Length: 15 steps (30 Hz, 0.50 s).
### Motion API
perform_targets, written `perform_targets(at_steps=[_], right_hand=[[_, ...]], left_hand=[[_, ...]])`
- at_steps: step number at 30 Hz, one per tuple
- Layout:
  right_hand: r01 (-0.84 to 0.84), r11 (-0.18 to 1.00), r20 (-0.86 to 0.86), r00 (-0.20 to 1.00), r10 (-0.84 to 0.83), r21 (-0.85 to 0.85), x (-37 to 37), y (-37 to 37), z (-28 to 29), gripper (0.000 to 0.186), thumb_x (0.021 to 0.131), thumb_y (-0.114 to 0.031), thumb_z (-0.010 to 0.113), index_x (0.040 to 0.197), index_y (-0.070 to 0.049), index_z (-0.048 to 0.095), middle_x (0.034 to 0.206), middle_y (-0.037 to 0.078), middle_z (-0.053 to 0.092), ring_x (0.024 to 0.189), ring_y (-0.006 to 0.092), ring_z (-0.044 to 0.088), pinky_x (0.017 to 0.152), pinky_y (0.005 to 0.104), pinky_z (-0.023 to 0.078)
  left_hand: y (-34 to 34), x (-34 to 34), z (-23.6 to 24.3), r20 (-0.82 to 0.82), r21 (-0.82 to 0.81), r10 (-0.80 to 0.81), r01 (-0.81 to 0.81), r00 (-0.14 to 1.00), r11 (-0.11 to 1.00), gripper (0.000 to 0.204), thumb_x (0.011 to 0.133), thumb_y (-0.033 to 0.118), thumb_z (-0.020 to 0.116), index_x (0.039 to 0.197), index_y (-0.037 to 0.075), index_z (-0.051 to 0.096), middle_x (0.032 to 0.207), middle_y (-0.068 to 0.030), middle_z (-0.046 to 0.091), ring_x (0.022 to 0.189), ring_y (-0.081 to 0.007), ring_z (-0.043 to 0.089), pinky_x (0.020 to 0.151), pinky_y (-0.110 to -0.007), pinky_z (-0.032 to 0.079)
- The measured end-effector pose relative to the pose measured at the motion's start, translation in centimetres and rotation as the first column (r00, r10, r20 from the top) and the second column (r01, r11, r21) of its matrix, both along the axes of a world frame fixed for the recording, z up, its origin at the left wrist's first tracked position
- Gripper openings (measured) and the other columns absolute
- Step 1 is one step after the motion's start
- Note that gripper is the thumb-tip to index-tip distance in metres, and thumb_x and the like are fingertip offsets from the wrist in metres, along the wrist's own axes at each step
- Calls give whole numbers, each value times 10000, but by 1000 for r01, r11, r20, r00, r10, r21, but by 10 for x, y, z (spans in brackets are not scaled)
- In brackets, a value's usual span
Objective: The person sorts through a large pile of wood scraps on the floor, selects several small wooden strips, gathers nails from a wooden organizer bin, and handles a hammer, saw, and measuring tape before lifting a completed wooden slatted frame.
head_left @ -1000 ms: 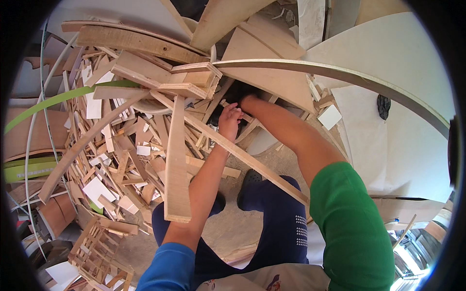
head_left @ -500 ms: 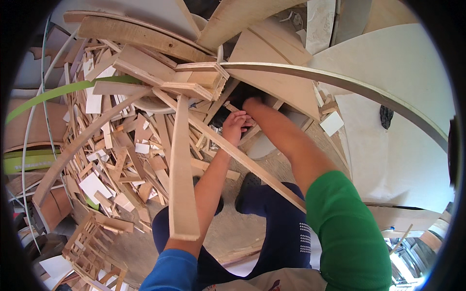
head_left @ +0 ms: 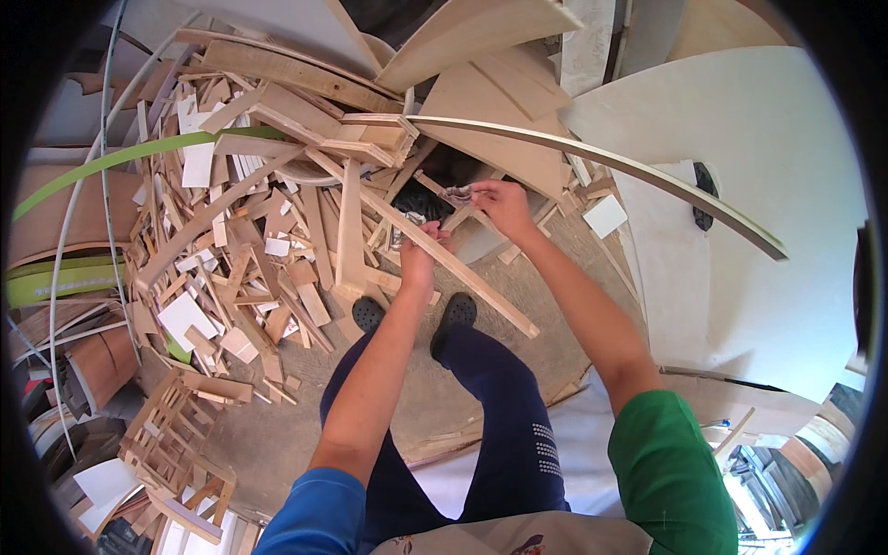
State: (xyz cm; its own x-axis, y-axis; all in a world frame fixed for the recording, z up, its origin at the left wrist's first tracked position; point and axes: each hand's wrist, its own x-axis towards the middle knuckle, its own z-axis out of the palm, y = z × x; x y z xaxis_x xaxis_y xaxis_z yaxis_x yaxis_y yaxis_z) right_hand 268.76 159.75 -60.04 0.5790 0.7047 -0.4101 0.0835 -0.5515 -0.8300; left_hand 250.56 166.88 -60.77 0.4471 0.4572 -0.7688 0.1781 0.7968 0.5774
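Observation:
My right hand (head_left: 500,204) grips a small crumpled, pinkish-grey thing (head_left: 457,193) above a dark gap among the boards. A narrow wooden piece (head_left: 425,178) lies just beside that crumpled thing. My left hand (head_left: 421,263) is lower and to the left, its fingers curled and partly hidden by a long, thin diagonal batten (head_left: 482,289); what they hold, if anything, I cannot make out. Black crumpled plastic (head_left: 413,196) lies in the gap beyond my left hand. An upright-pointing plank (head_left: 351,223) is left of my left forearm.
Wood offcuts (head_left: 270,305) are heaped on the left, with a green curved strip (head_left: 83,178) across them and a slatted wooden piece (head_left: 166,425) lower down. A long curved strip (head_left: 647,176) arches over large white boards (head_left: 740,305) on the right. My feet stand on a dusty floor (head_left: 268,453).
My right hand has come out of the dark gap and now holds the crumpled thing. My left hand has shifted down and left. The view has shifted, showing both shoes fully.

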Motion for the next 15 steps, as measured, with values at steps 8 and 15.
perform_targets(at_steps=[8,15], right_hand=[[669,743,-672,559,-485,20,-14,-68,106,207,861,-65,639,1038,33,593,831,52,615,668,133,569,635,266,482],[853,518,-668,417,-617,54,-33,-112,214,202,864,-92,629,1027,16,579,840,46,595,662,140,548,637,278,467]], left_hand=[[-46,-11,91,-128,228,130,-99,983,969,248,917,128,513,1151,46,525,1025,-73,587,852,-162,577,747,-275,447],[-59,-12,184,-14,427,-151,143,988,893,286,910,157,567,1171,47,529,1000,-48,560,889,-133,535,757,-267,443]])
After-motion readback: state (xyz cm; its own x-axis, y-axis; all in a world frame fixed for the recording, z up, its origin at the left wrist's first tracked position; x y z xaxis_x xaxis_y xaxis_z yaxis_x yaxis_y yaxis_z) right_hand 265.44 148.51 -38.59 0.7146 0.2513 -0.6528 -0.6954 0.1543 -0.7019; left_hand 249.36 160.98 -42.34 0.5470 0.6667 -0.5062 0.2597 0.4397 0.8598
